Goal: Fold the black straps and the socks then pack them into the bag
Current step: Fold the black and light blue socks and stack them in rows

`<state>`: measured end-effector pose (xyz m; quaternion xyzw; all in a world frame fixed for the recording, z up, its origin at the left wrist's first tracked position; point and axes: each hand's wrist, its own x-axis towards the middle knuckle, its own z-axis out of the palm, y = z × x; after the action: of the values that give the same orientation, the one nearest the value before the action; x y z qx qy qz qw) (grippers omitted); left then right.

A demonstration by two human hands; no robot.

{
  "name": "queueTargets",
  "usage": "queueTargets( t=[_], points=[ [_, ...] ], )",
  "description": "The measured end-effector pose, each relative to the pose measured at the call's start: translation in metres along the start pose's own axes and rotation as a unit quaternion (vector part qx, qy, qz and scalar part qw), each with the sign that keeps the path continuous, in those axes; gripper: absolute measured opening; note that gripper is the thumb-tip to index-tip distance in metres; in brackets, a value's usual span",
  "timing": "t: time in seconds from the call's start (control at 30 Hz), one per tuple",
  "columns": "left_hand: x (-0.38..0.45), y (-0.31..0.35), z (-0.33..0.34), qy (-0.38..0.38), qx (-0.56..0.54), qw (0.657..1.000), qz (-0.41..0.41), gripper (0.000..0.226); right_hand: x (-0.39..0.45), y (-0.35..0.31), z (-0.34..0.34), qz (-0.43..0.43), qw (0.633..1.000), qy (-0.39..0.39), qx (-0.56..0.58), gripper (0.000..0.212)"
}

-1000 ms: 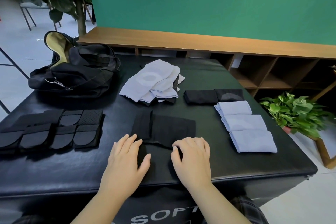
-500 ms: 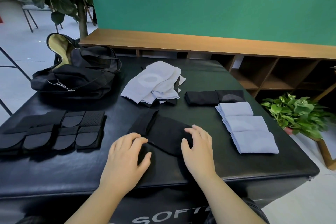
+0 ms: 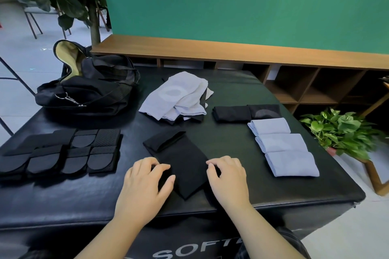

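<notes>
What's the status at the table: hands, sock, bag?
Left hand and right hand pinching the black sock at its near edges. Sock flat, unfolded. Bag open, far left; path unobstructed.

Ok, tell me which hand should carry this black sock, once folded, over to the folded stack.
Right. The right hand grips the black sock's right edge, and the folded black socks and folded light socks lie on that side. The left hand would have to cross over.
</notes>
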<state>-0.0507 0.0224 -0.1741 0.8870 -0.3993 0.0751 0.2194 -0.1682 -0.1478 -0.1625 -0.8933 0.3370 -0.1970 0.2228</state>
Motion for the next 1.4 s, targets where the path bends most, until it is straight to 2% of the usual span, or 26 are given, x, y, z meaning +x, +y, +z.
queueTargets(
  t=[0.17, 0.33, 0.5, 0.63, 0.77, 0.97, 1.03, 1.2, 1.4],
  points=[
    [-0.005, -0.001, -0.002, -0.024, -0.018, 0.999, 0.03, 0.062, -0.008, 0.0, -0.001, -0.037, 0.999, -0.012, 0.033, 0.033],
    [-0.011, -0.007, -0.009, -0.084, -0.067, 0.991, 0.085, 0.074, -0.015, 0.003, -0.002, -0.093, 0.992, -0.038, 0.071, 0.043],
    [-0.011, -0.014, -0.006, -0.053, -0.115, 0.989, 0.077, 0.058, -0.019, 0.007, -0.003, -0.141, 0.986, -0.053, 0.073, 0.03],
    [-0.01, -0.015, -0.004, -0.039, -0.134, 0.988, 0.06, 0.052, -0.016, 0.008, -0.007, -0.163, 0.981, -0.1, 0.044, 0.054],
    [-0.01, -0.012, -0.009, -0.043, -0.162, 0.985, 0.045, 0.05, -0.016, 0.012, -0.002, -0.196, 0.974, -0.117, 0.004, 0.048],
    [-0.012, -0.003, -0.023, -0.103, -0.178, 0.979, 0.001, 0.066, -0.014, 0.01, -0.003, -0.122, 0.986, -0.087, 0.075, 0.02],
    [-0.011, -0.005, -0.02, -0.095, -0.188, 0.977, -0.019, 0.072, -0.015, 0.008, -0.003, -0.093, 0.988, -0.092, 0.077, 0.02],
    [-0.007, -0.003, -0.015, -0.04, -0.254, 0.962, -0.09, 0.065, -0.009, -0.003, -0.003, -0.018, 0.992, -0.095, 0.079, 0.019],
    [0.004, 0.001, -0.012, -0.011, -0.23, 0.96, -0.161, 0.058, -0.002, -0.016, 0.002, -0.009, 0.998, -0.061, 0.034, 0.022]
  ],
)
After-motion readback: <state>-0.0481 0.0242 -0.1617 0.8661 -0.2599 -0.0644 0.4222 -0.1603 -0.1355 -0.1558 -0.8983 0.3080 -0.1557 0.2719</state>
